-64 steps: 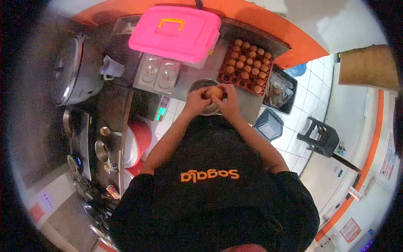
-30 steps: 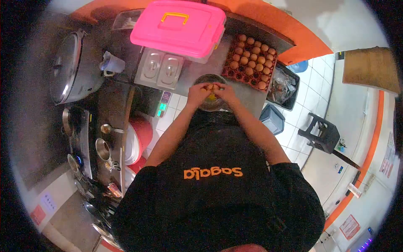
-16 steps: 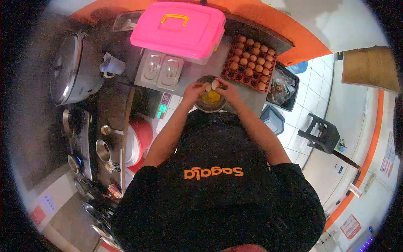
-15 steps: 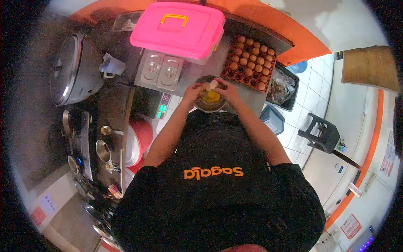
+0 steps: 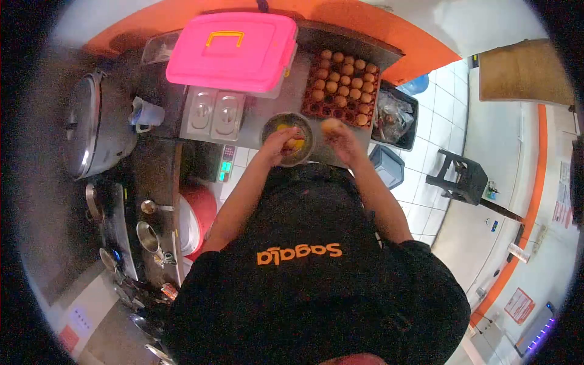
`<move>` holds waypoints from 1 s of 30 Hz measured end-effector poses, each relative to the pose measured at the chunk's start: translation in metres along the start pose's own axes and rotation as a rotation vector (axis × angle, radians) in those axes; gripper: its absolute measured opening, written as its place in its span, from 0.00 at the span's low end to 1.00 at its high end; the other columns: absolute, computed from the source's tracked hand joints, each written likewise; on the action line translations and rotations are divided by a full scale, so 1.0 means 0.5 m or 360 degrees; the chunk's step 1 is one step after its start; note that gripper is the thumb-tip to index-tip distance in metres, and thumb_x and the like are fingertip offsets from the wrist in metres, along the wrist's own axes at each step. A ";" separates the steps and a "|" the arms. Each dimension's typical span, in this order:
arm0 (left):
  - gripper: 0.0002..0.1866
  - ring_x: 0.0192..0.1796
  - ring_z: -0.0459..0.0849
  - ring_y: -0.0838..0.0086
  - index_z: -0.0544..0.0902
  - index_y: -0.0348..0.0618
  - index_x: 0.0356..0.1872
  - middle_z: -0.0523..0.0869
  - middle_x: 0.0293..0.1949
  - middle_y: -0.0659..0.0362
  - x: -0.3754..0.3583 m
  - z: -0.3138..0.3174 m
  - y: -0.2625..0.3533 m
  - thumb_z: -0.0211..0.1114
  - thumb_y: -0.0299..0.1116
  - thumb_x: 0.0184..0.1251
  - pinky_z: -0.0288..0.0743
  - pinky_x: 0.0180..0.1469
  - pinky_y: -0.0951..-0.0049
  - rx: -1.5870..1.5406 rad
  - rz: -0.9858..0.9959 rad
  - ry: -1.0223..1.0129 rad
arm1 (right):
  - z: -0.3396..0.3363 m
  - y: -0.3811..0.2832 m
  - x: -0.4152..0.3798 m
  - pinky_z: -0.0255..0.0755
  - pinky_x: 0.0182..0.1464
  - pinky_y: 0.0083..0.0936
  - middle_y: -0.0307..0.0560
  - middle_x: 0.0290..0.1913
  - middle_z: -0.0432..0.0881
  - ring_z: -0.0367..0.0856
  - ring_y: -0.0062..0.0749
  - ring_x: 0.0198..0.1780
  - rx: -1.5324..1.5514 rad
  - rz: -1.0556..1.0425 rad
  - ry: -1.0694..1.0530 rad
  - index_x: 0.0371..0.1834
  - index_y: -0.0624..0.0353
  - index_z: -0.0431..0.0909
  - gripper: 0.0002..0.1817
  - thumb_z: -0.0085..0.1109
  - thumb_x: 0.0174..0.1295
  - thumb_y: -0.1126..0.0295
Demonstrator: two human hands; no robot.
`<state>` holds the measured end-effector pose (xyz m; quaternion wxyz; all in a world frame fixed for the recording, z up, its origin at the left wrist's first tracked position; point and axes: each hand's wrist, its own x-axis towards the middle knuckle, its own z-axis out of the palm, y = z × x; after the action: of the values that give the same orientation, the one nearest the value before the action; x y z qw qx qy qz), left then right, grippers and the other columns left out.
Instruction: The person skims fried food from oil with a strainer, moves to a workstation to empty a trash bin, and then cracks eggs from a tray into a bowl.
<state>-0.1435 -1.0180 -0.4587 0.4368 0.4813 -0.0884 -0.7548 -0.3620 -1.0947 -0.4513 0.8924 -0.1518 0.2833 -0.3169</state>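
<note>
Fingers of the right hand [image 5: 344,145] curl narrowly round a brown, rounded egg or eggshell [image 5: 330,125] (blur hides whether it is whole), just to the right of a round, silver-grey metal bowl [image 5: 308,135]. Bent fingers of the left hand [image 5: 277,148] reach over the bowl from its left side; whether they hold anything, I cannot tell. Near their tips, bright yellow yolk [image 5: 298,145] lies in the bowl. Past the right fingers, on the grey worktop [image 5: 274,104], sits a dark red, square egg tray [image 5: 326,113] carrying many brown eggs [image 5: 345,80]. Ahead of the left fingers and off to their left are two lidded, rectangular steel pans [image 5: 227,117], with a pink-lidded, yellow-handled plastic box [image 5: 228,58] farther out.
</note>
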 end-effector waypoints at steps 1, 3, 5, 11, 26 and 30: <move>0.15 0.29 0.76 0.77 0.76 0.42 0.39 0.80 0.34 0.60 -0.008 0.016 0.008 0.54 0.43 0.61 0.65 0.24 0.79 -0.0049 0.0050 0.0128 | -0.045 -0.019 -0.010 0.69 0.49 0.27 0.44 0.46 0.74 0.72 0.32 0.47 0.0161 -0.0186 0.0104 0.50 0.58 0.68 0.18 0.54 0.55 0.68; 0.15 0.31 0.76 0.76 0.75 0.42 0.39 0.80 0.35 0.59 0.014 -0.027 -0.009 0.53 0.42 0.61 0.66 0.26 0.77 -0.0139 0.0075 0.0085 | -0.090 -0.082 -0.043 0.69 0.48 0.27 0.44 0.46 0.74 0.73 0.32 0.46 0.0369 -0.0487 0.0383 0.49 0.57 0.69 0.18 0.55 0.56 0.65; 0.15 0.33 0.76 0.74 0.75 0.42 0.40 0.80 0.36 0.59 0.008 -0.052 -0.010 0.52 0.42 0.61 0.67 0.27 0.75 -0.0220 0.0092 0.0050 | -0.154 -0.132 -0.071 0.69 0.47 0.26 0.43 0.45 0.75 0.73 0.32 0.46 0.0421 -0.0603 0.0562 0.49 0.57 0.69 0.19 0.55 0.56 0.63; 0.15 0.38 0.76 0.74 0.72 0.40 0.43 0.79 0.37 0.57 -0.018 -0.064 -0.013 0.51 0.39 0.60 0.69 0.33 0.75 -0.0324 0.0288 0.0317 | -0.251 -0.124 0.018 0.69 0.41 0.25 0.47 0.45 0.76 0.76 0.36 0.43 -0.1565 -0.0485 0.1317 0.51 0.61 0.68 0.27 0.58 0.50 0.58; 0.25 0.45 0.77 0.72 0.72 0.39 0.52 0.79 0.44 0.57 -0.090 -0.001 0.037 0.64 0.26 0.49 0.71 0.48 0.75 0.0802 0.0692 0.0318 | 0.005 -0.051 0.043 0.69 0.44 0.27 0.49 0.40 0.74 0.75 0.36 0.42 -0.1827 -0.0388 0.1272 0.42 0.63 0.68 0.28 0.67 0.41 0.59; 0.23 0.43 0.78 0.72 0.74 0.40 0.50 0.81 0.42 0.55 -0.105 0.046 0.060 0.64 0.26 0.49 0.72 0.47 0.73 0.1116 0.0714 0.0407 | 0.180 0.014 -0.005 0.70 0.42 0.25 0.45 0.39 0.74 0.74 0.31 0.41 -0.1480 -0.0889 0.0534 0.42 0.59 0.69 0.21 0.65 0.44 0.69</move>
<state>-0.1367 -1.0036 -0.3957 0.4074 0.6591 -0.3870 -0.4999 -0.3062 -1.0795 -0.3821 0.5567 -0.5454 0.4799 -0.4028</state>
